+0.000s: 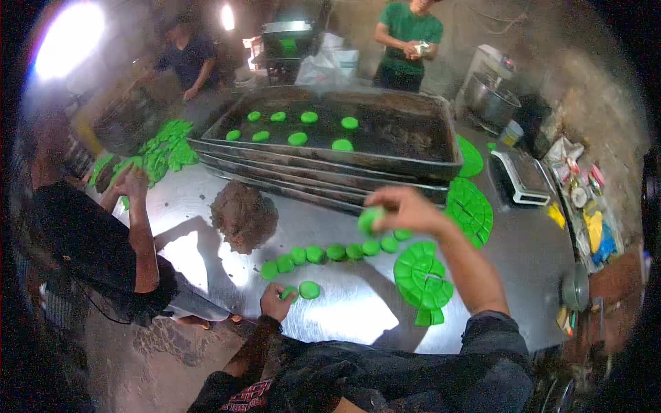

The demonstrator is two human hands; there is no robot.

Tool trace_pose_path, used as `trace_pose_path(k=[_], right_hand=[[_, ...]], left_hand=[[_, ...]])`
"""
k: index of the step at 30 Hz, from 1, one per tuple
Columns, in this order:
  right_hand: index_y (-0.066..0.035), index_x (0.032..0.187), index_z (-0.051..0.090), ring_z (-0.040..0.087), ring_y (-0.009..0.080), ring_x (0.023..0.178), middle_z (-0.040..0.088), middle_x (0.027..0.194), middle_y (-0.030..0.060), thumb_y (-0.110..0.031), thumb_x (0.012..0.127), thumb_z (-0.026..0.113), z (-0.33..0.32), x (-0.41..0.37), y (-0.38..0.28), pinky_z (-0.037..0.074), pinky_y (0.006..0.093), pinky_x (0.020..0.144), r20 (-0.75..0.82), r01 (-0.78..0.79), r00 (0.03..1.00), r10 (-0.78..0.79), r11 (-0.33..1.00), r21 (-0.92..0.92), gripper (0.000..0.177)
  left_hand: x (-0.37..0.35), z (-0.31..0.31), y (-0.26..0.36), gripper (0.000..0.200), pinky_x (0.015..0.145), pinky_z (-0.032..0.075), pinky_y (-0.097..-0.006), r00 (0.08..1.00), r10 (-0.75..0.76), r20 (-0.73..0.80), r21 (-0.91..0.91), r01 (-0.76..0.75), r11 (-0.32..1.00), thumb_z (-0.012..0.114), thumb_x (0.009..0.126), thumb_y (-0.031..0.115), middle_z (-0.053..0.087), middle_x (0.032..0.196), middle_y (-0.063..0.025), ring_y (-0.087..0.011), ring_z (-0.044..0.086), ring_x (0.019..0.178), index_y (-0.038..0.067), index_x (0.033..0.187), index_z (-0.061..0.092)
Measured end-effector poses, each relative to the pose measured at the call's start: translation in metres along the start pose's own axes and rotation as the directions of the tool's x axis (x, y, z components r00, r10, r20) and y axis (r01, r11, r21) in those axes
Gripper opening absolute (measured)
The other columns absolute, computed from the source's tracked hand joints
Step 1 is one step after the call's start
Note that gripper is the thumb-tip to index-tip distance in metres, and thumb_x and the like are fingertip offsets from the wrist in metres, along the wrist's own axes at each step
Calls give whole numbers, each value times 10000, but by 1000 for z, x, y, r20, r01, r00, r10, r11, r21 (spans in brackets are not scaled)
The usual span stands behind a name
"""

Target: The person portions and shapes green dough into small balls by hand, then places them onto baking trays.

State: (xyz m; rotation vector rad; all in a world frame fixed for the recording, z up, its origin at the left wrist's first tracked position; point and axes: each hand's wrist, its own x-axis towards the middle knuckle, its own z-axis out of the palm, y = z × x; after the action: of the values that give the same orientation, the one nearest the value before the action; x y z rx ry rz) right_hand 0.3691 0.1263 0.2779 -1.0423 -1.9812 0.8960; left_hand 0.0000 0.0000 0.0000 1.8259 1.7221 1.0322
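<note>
Apparently, piece-by-piece handling is in hand: the right hand (pixel 406 212) holds a round green doughy disc (pixel 370 221) above the shiny metal bench (pixel 344 306); the left hand (pixel 275 303) grips a second green disc (pixel 290 294). Next calls for gentle pressure.

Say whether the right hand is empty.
No, the right hand holds a green disc over the table.

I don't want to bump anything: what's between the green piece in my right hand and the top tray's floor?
The near rim of the top tray crosses the way from your right hand's green piece; nothing else visible does.
</note>
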Motion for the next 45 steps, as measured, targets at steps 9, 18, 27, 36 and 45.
trace_pose_path(k=[9, 18, 27, 36, 45], right_hand=[[-68, 937, 671, 630, 183, 796, 672, 890, 70, -210, 751, 702, -55, 115, 65, 477, 285, 766, -265, -305, 945, 193, 813, -496, 237], [-45, 1083, 602, 563, 175, 992, 619, 1030, 83, -248, 700, 749, 103, 13, -23, 445, 330, 874, 108, 10, 994, -15, 999, 40, 458], [-72, 1019, 591, 564, 228, 978, 612, 1018, 108, -343, 698, 743, -134, 74, 112, 439, 354, 854, -317, -314, 921, 226, 913, -260, 447], [-59, 1058, 621, 586, 153, 935, 653, 970, 69, -202, 871, 559, -25, 18, 78, 454, 307, 849, -440, -285, 882, 167, 934, -217, 244], [-99, 1071, 614, 444, 324, 1165, 560, 1156, 122, -396, 802, 584, 129, -84, 193, 244, 545, 1021, -139, -271, 953, 270, 553, -788, 402]], left_hand=[[12, -43, 55, 272, 707, 462, -271, 922, -377, 85, -565, 356, 744, 692, 781, 174, 581, 860, -55, -127, 545, 792, 1, 918, 533], [97, -38, 204, 286, 734, 492, -268, 975, 133, -177, -730, -220, 646, 475, 924, 159, 500, 1168, -110, -159, 564, 904, 0, 1155, 530], [82, -26, 27, 279, 853, 429, -310, 974, -111, -199, -317, 43, 947, 587, 822, 109, 505, 1116, -112, -215, 495, 1044, -25, 1062, 539], [79, -25, -29, 287, 762, 403, -458, 1000, -13, 4, 406, 11, 914, 598, 794, 331, 540, 1016, -119, -353, 517, 887, 91, 949, 630], [86, -21, -30, 304, 726, 424, -441, 983, 176, 47, 297, -182, 937, 641, 735, 329, 577, 941, -139, -364, 525, 825, 58, 874, 635]])
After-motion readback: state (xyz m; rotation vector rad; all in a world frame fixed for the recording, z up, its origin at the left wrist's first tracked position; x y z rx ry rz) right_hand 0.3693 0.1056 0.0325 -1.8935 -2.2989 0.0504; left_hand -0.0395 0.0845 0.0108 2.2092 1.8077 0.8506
